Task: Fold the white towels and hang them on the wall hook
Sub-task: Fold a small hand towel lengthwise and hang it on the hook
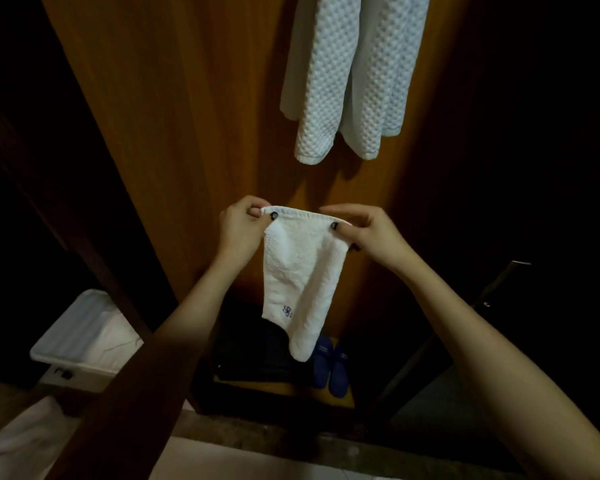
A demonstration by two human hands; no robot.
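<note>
A small white towel (297,275) with a blue embroidered mark hangs folded lengthwise in front of a wooden panel (187,116). My left hand (241,226) pinches its top left corner. My right hand (364,230) pinches the top right corner, so the upper hem is stretched between both hands. The towel's lower end tapers and dangles free. Above, a white waffle-weave cloth (350,74) hangs down the panel from beyond the top edge; no hook is visible.
A white lined bin (84,337) stands at the lower left. Dark folded fabric (253,351) and a pair of blue slippers (331,365) lie on a low shelf below the towel. More white cloth (25,441) sits at the bottom left corner. The surroundings are dark.
</note>
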